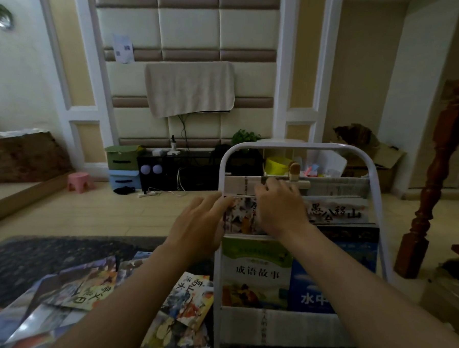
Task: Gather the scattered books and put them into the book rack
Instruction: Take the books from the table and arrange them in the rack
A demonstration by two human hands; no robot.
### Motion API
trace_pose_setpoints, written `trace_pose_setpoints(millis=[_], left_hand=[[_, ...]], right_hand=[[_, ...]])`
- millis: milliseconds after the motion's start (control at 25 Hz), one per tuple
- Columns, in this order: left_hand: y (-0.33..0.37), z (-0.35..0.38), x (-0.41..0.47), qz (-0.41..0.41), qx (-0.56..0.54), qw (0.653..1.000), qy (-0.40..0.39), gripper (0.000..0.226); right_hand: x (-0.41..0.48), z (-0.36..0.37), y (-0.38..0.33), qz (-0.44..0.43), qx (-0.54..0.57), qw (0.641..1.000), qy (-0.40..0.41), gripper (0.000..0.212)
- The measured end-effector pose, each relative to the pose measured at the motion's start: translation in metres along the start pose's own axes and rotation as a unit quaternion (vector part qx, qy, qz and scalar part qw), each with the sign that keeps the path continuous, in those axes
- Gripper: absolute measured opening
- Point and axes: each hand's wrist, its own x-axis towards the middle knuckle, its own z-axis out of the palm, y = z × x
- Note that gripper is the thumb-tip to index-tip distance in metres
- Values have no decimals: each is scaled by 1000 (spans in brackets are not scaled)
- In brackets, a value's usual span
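A white metal book rack (pixel 374 178) with fabric pockets stands in front of me on the right. Its lowest visible pocket holds a green-topped book (pixel 256 273) and a blue book (pixel 312 292). In the middle pocket sit a colourful picture book (pixel 241 214) and a white book with black characters (pixel 335 212). My right hand (pixel 280 205) grips the top of the colourful book, fingers curled over its upper edge. At that book's left edge my left hand (pixel 199 222) touches it with straight fingers. Several scattered books (pixel 84 291) lie on the dark table at lower left, one more (pixel 187 302) beside the rack.
A dark patterned table (pixel 32 259) carries the loose books. A wooden stair post (pixel 433 179) stands to the right of the rack. Beyond are a pink stool (pixel 80 182), storage boxes (pixel 122 168), a black low cabinet and cardboard boxes (pixel 367 151).
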Motion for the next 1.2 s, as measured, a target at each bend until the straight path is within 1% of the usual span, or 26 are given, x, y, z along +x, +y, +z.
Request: trace_pose_setpoints(millis=[40, 120, 160, 240, 360, 440, 520, 600, 680, 720, 800, 880, 920, 1040, 1080, 1120, 1200], left_hand=[[-5, 0, -11, -16, -16, 1000, 17, 56], [-20, -1, -35, -61, -19, 998, 2, 52], [-27, 0, -48, -83, -16, 996, -15, 52], [-46, 4, -78, -121, -15, 991, -50, 51], [-71, 10, -126, -169, -13, 982, -79, 43], [-84, 18, -159, -218, -10, 971, -101, 45], [-92, 30, -191, -246, -4, 959, -138, 47], [-97, 46, -222, -254, 14, 950, -182, 47], [-98, 60, -245, -267, 23, 942, -204, 49], [-99, 66, -255, -281, 19, 936, -209, 50], [-101, 77, -270, -314, 9, 925, -211, 50], [-104, 88, -284, -322, 15, 923, -211, 47], [-105, 93, -289, -320, 19, 924, -209, 45], [-110, 106, -295, -335, 15, 924, -186, 42], [-111, 109, -293, -344, 9, 922, -180, 43], [-112, 111, -291, -354, 4, 919, -175, 44], [-114, 118, -285, -365, -2, 913, -181, 49]], right_hand=[[-1, -1, -17, -9, 28, 999, 25, 22], [-3, -2, -56, -48, 82, 994, 52, 17], [-4, -2, -75, -68, 109, 990, 53, 15], [-8, 2, -111, -105, 155, 982, 26, 14], [-17, 21, -151, -129, 183, 974, -44, 20], [-27, 41, -174, -123, 206, 967, -89, 19], [-40, 65, -193, -95, 233, 956, -150, 20], [-53, 91, -213, -64, 243, 941, -226, 29], [-67, 117, -230, -37, 251, 919, -303, 36], [-75, 129, -238, -21, 260, 907, -332, 33], [-89, 149, -252, 8, 268, 888, -373, 15], [-98, 165, -263, 15, 251, 878, -407, 10], [-102, 173, -268, 12, 240, 871, -429, 16], [-113, 201, -276, 9, 185, 855, -485, 64], [-117, 210, -276, 10, 178, 850, -496, 73], [-121, 218, -276, 6, 177, 848, -500, 75], [-124, 229, -274, -3, 178, 851, -494, 69]])
